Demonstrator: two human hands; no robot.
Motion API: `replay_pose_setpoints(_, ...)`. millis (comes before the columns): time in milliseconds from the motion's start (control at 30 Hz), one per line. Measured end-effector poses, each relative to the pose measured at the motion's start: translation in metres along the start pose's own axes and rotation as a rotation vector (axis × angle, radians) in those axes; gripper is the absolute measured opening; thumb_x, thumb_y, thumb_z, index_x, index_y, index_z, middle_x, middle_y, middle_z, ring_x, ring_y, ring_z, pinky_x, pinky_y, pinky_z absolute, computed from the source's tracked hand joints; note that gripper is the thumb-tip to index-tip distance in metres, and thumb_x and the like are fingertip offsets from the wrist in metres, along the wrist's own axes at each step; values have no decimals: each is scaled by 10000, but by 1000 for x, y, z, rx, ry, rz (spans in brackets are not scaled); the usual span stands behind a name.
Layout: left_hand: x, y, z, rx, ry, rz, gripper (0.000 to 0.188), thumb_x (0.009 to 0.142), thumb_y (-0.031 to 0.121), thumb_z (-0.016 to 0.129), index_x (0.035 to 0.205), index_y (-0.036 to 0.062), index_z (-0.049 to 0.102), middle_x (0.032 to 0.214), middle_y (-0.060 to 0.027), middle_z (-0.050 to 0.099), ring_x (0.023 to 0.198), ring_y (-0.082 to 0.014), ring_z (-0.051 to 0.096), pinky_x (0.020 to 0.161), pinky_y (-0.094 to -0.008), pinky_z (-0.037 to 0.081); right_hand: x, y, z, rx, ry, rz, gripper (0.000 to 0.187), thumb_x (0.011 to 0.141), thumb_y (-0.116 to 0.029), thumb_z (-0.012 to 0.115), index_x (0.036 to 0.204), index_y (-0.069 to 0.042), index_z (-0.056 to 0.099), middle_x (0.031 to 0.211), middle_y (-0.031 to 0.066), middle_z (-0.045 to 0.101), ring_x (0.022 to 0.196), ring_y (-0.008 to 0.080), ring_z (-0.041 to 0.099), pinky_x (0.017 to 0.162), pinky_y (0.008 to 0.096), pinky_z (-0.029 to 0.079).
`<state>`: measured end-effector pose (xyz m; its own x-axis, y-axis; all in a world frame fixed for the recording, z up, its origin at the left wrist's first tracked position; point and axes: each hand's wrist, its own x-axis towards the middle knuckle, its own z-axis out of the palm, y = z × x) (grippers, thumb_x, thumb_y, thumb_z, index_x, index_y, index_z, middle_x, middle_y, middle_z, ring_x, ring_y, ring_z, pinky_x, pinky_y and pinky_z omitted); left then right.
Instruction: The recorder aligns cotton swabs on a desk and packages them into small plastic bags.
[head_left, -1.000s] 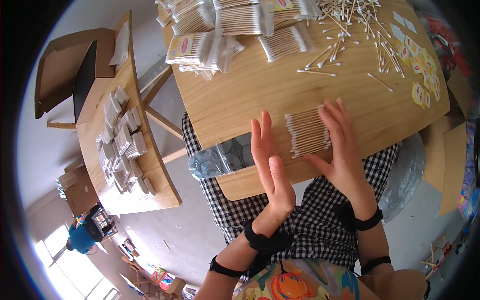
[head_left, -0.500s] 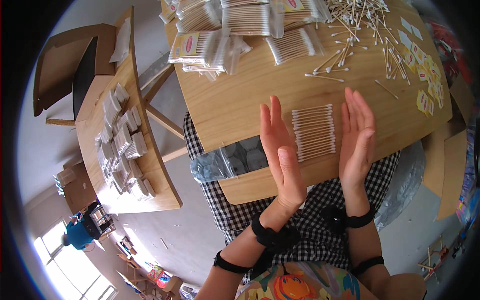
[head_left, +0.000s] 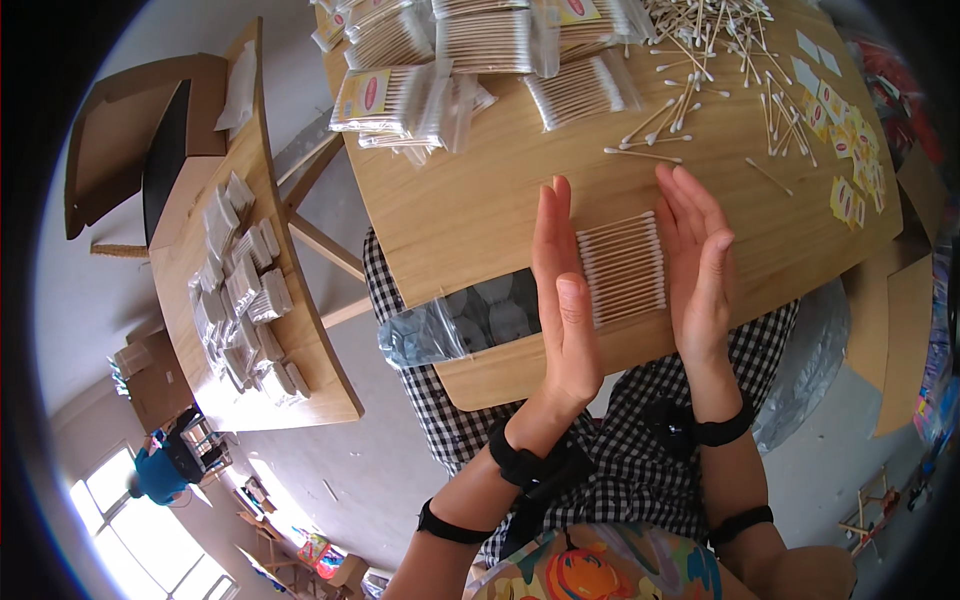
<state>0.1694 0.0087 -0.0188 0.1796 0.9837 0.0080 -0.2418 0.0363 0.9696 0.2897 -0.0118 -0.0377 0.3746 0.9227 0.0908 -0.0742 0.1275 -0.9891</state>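
Note:
A neat row of cotton swabs (head_left: 622, 268) lies flat on the wooden table (head_left: 470, 220), sticks side by side, white tips at both ends. My left hand (head_left: 566, 300) stands on edge along the row's left tips, fingers stretched out. Along the right tips my right hand (head_left: 698, 265) stands the same way, palm facing inward. Neither hand grips anything; both palms are at or very close to the swab ends. A dark pack in clear plastic (head_left: 470, 318) lies left of my left hand at the table's near edge.
Bagged swabs (head_left: 400, 105) are piled at the far left, loose swabs (head_left: 700, 40) at the far right. Small yellow cards (head_left: 850, 150) lie at the right edge. A side table (head_left: 300, 370) holds several filled bags (head_left: 240, 280). A person (head_left: 160, 475) is in the background.
My hands have come closer together, the right one moving left to the swab tips. The swab row appears slightly straighter and more even.

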Motion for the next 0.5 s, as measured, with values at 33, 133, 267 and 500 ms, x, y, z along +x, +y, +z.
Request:
replay_pose_setpoints(33,-1,0,1,-3,-7,6,934,997,695,369,1618,42,122,1682,-211,116,1569,-302,80,1261,-448,19,-3,0,2,-2,-14,-7,685,1096,-504,255,1499,41,350,1541,239,390,1477,324,337,1241,452,229)
replay_pose_setpoints(133,-7,6,-5,59,-10,22,848,1027,591,402,1609,31,145,1673,-212,143,1564,-303,101,1258,-452,44,-7,2,-4,-67,-25,-56,562,1093,-347,416,1498,39,354,1541,214,404,1472,328,347,1233,449,251)
replay_pose_setpoints(267,-26,15,-32,320,-16,-6,660,1065,303,497,1581,10,210,1627,-201,279,1533,-312,223,1243,-451,139,3,1,-8,-639,-77,-205,553,1015,-152,577,1499,12,365,1542,207,405,1473,390,335,1223,483,267)
replay_pose_setpoints(500,-33,26,-53,876,-55,110,190,885,-29,664,1073,-1,670,1138,-145,603,1071,-286,564,923,-382,465,11,5,9,-1093,-187,-296,611,973,-136,613,1513,-17,354,1558,185,386,1489,387,301,1218,557,250)
